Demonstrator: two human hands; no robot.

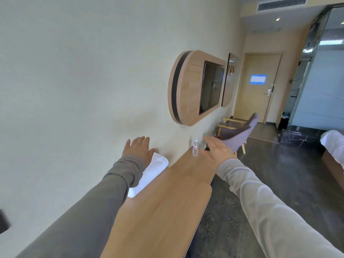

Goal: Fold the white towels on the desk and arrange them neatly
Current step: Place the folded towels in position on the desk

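A folded white towel (151, 172) lies on the wooden desk (167, 207) against the wall, partly hidden under my left forearm. My left hand (138, 147) is stretched out flat with straight fingers over the towel's far end, near the wall. Whether it touches the towel I cannot tell. My right hand (216, 152) is held open above the desk's far end, fingers straight, holding nothing.
A small water bottle (195, 148) stands at the desk's far end between my hands. A grey chair (240, 134) sits beyond the desk. A wall-mounted wooden TV unit (195, 88) hangs above. Dark floor (279, 164) and a bed edge (333, 144) lie to the right.
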